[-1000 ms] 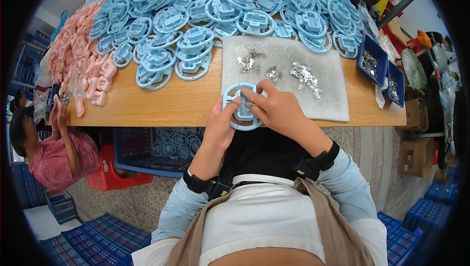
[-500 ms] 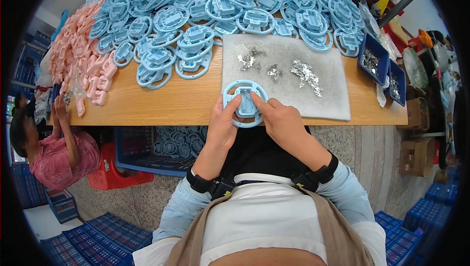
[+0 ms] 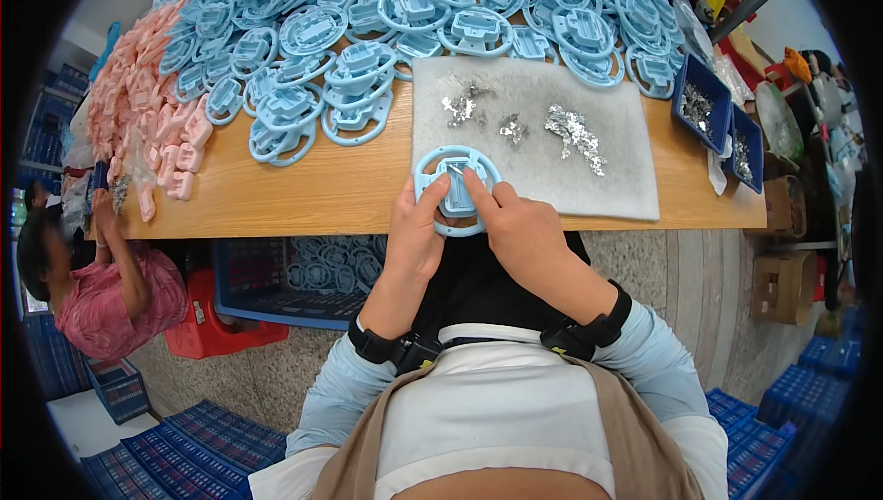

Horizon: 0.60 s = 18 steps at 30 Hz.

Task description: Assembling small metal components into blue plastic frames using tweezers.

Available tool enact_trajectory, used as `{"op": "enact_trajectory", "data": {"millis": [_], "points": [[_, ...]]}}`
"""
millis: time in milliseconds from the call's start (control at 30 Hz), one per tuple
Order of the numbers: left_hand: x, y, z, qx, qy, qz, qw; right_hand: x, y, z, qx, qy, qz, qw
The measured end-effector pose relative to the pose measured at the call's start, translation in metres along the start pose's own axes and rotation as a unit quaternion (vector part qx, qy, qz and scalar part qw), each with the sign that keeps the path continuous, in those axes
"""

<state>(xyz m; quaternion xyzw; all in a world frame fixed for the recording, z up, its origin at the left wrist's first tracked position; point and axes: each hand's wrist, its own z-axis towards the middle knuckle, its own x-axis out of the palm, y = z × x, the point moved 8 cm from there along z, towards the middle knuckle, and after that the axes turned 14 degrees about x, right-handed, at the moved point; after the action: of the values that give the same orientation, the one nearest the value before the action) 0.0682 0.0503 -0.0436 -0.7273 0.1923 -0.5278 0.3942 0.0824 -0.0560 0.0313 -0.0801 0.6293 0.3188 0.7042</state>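
Note:
A light-blue plastic toy steering-wheel shell is held at the table's front edge, its recessed middle facing up. My left hand grips its left side, thumb on the recess rim. My right hand is at its right side, index fingertip pressed into the upper recess and other fingers curled; its thumb is mostly hidden. A tiny shiny metal piece shows beside that fingertip. Just beyond, on a grey-white felt pad, lie small silvery metal pieces in several loose heaps.
Many more blue shells are heaped across the back of the table, with pink plastic parts at left. Two blue bins of metal bits stand at right. A blue crate of shells sits below the table. Another person works at far left.
The shell has shifted slightly left and up in the view. My right index finger has moved within the recess, and the tiny metal piece now shows beside it.

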Motion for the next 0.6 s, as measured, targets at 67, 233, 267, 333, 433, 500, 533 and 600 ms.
{"op": "enact_trajectory", "data": {"millis": [67, 233, 267, 333, 433, 500, 533, 600], "points": [[-0.002, 0.000, -0.001, 0.010, -0.009, 0.015, 1.000, 0.001, 0.006, 0.000, 0.002, 0.010, -0.054, 0.998], [-0.003, 0.000, -0.003, 0.033, -0.022, 0.071, 0.997, 0.008, 0.020, 0.001, 0.005, 0.018, -0.154, 0.988], [-0.003, 0.000, -0.003, 0.030, -0.026, 0.057, 0.998, 0.008, 0.021, 0.002, 0.005, 0.023, -0.158, 0.987], [0.002, -0.003, -0.002, 0.033, -0.031, 0.021, 0.999, 0.000, 0.013, 0.009, -0.030, 0.034, -0.094, 0.995], [0.014, -0.011, -0.009, 0.049, -0.020, 0.014, 0.998, -0.012, -0.012, 0.010, -0.023, 0.031, 0.059, 0.998], [0.015, -0.013, -0.007, 0.048, -0.023, -0.010, 0.999, -0.023, -0.029, 0.011, 0.031, -0.022, 0.171, 0.985], [0.014, -0.013, -0.006, 0.047, -0.025, -0.021, 0.998, -0.024, -0.039, 0.014, 0.063, -0.043, 0.214, 0.974], [0.012, -0.009, -0.008, 0.014, -0.021, -0.004, 1.000, -0.013, -0.054, 0.016, 0.120, 0.003, 0.319, 0.940]]}}
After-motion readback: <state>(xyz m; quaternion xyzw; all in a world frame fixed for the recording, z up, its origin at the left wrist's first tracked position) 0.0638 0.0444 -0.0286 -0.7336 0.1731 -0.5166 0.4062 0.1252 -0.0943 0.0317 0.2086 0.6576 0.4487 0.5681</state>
